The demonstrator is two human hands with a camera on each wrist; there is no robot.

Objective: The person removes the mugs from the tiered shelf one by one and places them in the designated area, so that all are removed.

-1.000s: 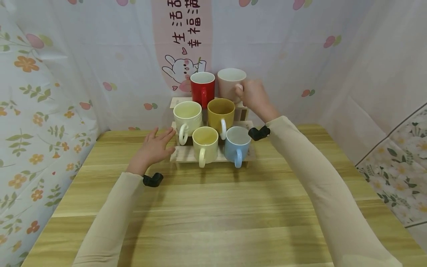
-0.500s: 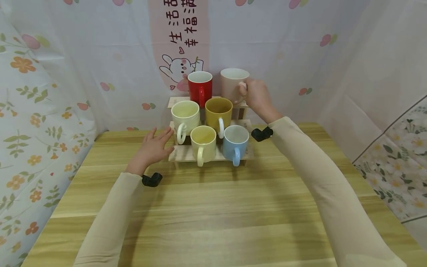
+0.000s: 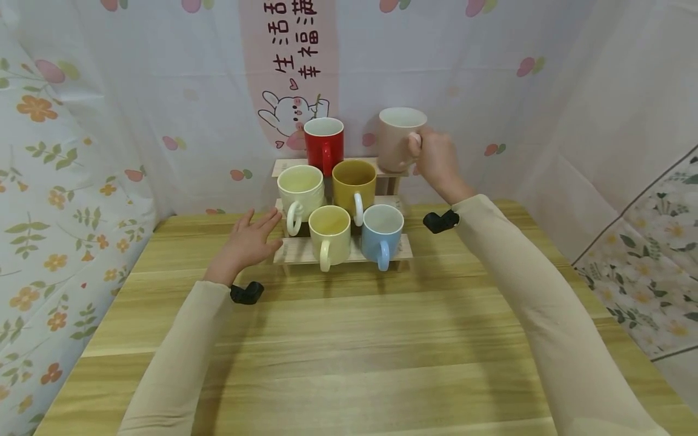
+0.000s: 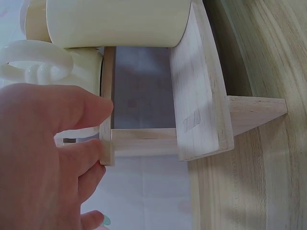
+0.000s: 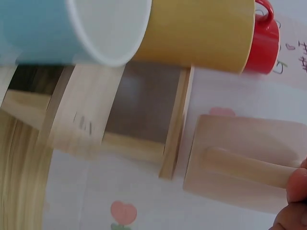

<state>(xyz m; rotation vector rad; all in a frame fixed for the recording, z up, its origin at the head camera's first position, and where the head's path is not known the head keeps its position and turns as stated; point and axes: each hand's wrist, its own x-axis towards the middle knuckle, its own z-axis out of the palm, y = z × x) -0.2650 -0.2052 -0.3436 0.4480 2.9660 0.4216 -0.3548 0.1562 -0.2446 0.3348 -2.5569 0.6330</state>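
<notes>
My right hand (image 3: 438,158) grips the handle of a pale pink mug (image 3: 392,144) at the right end of the top shelf. The right wrist view shows a gap between this mug (image 5: 220,132) and the rack (image 5: 86,110); fingertips (image 5: 297,187) are on its handle. At the left end of the wooden rack (image 3: 289,249), my left hand (image 3: 246,243) is spread beside the pale green mug (image 3: 301,183). In the left wrist view, the thumb and a finger of that hand (image 4: 38,148) touch the end of a shelf board (image 4: 106,122).
A red mug (image 3: 324,145) stands on the top shelf and a mustard mug (image 3: 353,188) on the middle one. The bottom shelf carries a yellow mug (image 3: 330,237) and a light blue mug (image 3: 382,233). Patterned cloth (image 3: 180,72) hangs behind the wooden table (image 3: 349,351).
The pink mug has moved right, away from the red mug, with my right hand on its handle. My left hand has stayed at the rack's left end. The head view has shifted slightly.
</notes>
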